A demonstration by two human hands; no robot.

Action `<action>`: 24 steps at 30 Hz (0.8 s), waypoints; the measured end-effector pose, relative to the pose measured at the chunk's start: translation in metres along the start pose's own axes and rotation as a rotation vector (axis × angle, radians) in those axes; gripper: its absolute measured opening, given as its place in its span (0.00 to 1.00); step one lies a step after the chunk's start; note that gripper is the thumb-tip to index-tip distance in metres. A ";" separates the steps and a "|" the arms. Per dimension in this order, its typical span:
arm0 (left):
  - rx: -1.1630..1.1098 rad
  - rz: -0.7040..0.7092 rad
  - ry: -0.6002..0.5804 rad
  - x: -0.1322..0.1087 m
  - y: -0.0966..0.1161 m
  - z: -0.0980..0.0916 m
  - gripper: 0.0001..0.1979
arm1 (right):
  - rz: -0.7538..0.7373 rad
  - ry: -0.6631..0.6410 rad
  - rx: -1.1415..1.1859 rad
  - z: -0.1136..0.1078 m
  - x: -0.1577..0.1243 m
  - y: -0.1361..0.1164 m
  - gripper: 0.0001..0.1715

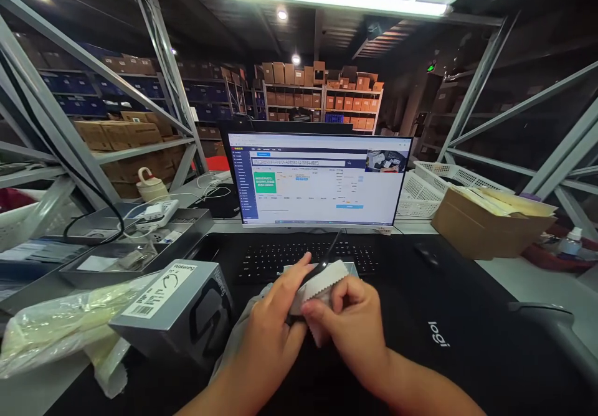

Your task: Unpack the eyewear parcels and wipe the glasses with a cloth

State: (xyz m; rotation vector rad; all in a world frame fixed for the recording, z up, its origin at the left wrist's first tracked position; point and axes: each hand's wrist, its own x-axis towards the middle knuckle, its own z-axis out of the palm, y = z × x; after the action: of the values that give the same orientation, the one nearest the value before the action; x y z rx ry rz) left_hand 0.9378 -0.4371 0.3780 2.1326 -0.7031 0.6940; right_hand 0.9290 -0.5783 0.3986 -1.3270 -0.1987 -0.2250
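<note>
Worktop, toward the near edge: left hand clasps cloth, seemingly dark stem too; right hand pinches cloth, likely soft, light, best cornered.

Gray box blocks leftward passage; mat (rightward) lies open.

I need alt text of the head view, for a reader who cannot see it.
A person's left hand and right hand hold a pale cloth, a thin dark item showing beside it, before a keyboard and lit monitor. At left stands a grey box.
</note>
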 end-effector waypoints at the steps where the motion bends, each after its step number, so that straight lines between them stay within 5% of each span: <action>1: -0.009 0.006 -0.036 0.000 0.000 -0.001 0.39 | 0.039 -0.013 0.075 -0.003 0.005 -0.004 0.31; 7: -0.138 -0.023 -0.124 0.004 0.000 -0.010 0.31 | -0.036 0.206 0.356 -0.040 0.050 -0.025 0.35; 13: -0.259 -0.121 -0.065 0.017 0.000 -0.024 0.22 | -0.297 0.424 0.094 -0.081 0.054 -0.054 0.27; 18: -0.168 0.014 -0.061 0.021 -0.001 -0.035 0.21 | -0.273 0.369 0.001 -0.095 0.043 -0.070 0.18; 24: -0.140 0.006 -0.140 0.020 -0.001 -0.043 0.22 | -0.245 0.301 -0.039 -0.090 0.032 -0.072 0.15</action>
State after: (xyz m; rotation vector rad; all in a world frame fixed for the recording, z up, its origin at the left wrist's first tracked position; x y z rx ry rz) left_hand 0.9423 -0.4074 0.4149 2.0643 -0.8089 0.4872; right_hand 0.9416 -0.6836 0.4537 -1.2892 -0.1015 -0.6342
